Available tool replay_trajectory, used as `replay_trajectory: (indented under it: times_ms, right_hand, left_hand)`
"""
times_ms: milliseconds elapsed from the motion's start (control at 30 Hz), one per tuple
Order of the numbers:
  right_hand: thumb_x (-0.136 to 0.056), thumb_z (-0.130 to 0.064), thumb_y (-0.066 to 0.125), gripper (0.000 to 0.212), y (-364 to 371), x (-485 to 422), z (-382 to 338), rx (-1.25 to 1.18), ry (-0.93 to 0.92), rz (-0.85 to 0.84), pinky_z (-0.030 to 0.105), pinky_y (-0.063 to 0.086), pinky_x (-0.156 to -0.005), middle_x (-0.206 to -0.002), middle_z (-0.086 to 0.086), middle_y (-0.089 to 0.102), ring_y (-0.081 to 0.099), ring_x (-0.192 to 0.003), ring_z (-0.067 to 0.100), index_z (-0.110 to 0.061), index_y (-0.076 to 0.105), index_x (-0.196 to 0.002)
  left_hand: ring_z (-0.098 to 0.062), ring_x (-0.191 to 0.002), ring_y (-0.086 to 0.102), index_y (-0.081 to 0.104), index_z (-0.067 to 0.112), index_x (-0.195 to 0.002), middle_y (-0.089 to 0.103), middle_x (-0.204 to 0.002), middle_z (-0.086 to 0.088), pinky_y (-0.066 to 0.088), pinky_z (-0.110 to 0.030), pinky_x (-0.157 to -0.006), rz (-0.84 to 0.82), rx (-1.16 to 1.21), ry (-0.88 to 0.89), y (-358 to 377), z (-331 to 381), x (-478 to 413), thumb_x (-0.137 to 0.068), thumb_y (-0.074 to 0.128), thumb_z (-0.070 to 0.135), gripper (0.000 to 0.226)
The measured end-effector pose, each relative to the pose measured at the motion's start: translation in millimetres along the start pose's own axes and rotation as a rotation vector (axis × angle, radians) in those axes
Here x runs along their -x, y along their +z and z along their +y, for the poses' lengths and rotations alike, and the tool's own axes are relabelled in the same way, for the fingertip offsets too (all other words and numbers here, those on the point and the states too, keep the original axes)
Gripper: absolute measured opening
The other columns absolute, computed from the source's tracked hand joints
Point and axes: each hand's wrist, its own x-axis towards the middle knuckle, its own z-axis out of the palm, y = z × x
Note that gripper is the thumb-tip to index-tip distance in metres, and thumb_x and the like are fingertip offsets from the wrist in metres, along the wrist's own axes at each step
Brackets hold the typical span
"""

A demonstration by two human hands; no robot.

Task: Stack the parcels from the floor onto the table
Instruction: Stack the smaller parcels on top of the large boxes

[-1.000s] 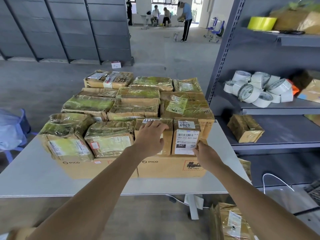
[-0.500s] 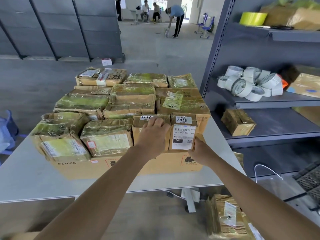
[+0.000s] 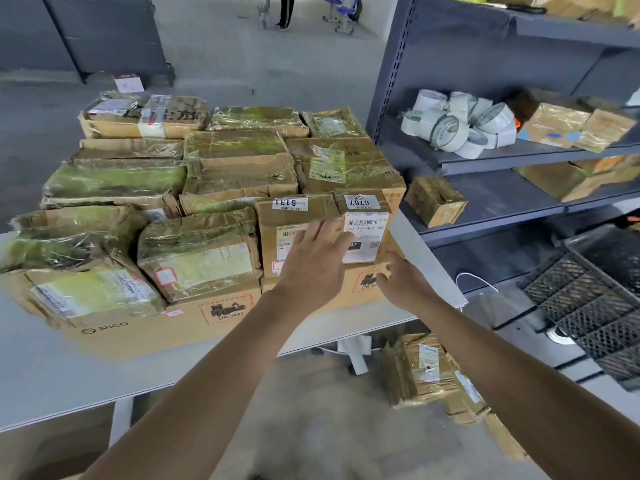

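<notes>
Head view: I am at the near right corner of the pile, settling a small parcel marked 6767 that stands upright on the big carton lying on the tabletop. My left hand lies flat against the front, fingers straight and spread, covering part of this parcel's label and part of the neighbouring parcel marked 6131. My right hand is at the small parcel's lower right corner, fingers bent toward it. Whether they pinch the corner or only touch it, I cannot tell.

The danger, as I judge it, is on the right. This parcel is the last in its row and nothing stands beside it on that side; the carton's end and the tabletop's edge are both near. If my left hand pushes harder than my right steadies, the parcel could tip or slide sideways off the carton and drop toward the shelf or the floor. It stands tall on a narrow base, which makes tipping easier. The pile behind is crumpled and uneven, wrapped in shiny tape, so a shove inward may shift the neighbours rather than seat this one squarely.

More parcels lie on the floor by the tabletop's leg, so the work is not finished, and anything set higher on this corner would rest on a shaky footing.
</notes>
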Motion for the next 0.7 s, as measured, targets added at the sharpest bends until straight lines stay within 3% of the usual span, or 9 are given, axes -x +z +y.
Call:
replay_trajectory:
  times_ms: [167,267,367,567,700]
  right_hand:
    - [-0.098,-0.027,0.046,0.045,9.2,25.0,-2.3,0.031,-0.021,-0.038,0.041,0.049,-0.096,-0.137,0.009,0.054,0.054,-0.12,0.03,-0.016,0.038,-0.141]
    - [-0.098,-0.027,0.046,0.046,14.6,35.3,-13.3,0.033,-0.105,-0.09,0.04,0.045,-0.098,-0.136,0.011,0.053,0.052,-0.121,0.029,-0.012,0.039,-0.14]
    - [-0.098,-0.028,0.047,0.048,24.8,49.4,-29.5,0.026,-0.23,-0.132,0.037,0.041,-0.098,-0.136,0.013,0.05,0.048,-0.124,0.029,-0.013,0.038,-0.142]
    - [-0.097,-0.027,0.05,0.043,66.0,103.4,-49.2,-0.074,-0.457,-0.328,0.028,0.039,-0.089,-0.13,0.013,0.056,0.053,-0.116,0.027,-0.014,0.044,-0.137]
    - [-0.094,-0.022,0.051,0.041,108.5,155.4,-54.6,-0.023,-0.582,-0.473,0.024,0.035,-0.074,-0.129,0.012,0.057,0.054,-0.115,0.029,-0.015,0.046,-0.134]
  left_hand:
    - [-0.03,-0.125,0.034,0.051,0.012,-0.127,0.043,-0.135,-0.009,0.035,-0.041,-0.096,-0.094,0.003,-0.074,1.8,6.0,25.5,-0.086,0.049,0.009,0.042]
    - [-0.029,-0.133,0.024,0.042,0.016,-0.136,0.033,-0.142,-0.009,0.032,-0.044,-0.103,-0.235,0.026,-0.23,-1.0,6.7,43.4,-0.091,0.048,0.018,0.045]
    - [-0.027,-0.136,0.022,0.04,0.018,-0.138,0.032,-0.145,-0.009,0.033,-0.044,-0.105,-0.251,0.051,-0.388,-10.8,10.5,71.7,-0.092,0.049,0.02,0.047]
    - [-0.027,-0.132,0.028,0.041,0.018,-0.137,0.036,-0.143,-0.007,0.036,-0.044,-0.105,-0.251,0.079,-0.74,-24.0,42.1,175.7,-0.091,0.05,0.02,0.048]
    - [-0.031,-0.131,0.034,0.041,0.017,-0.138,0.04,-0.14,-0.011,0.034,-0.045,-0.106,-0.276,0.094,-0.961,-35.3,74.0,266.4,-0.089,0.047,0.018,0.049]
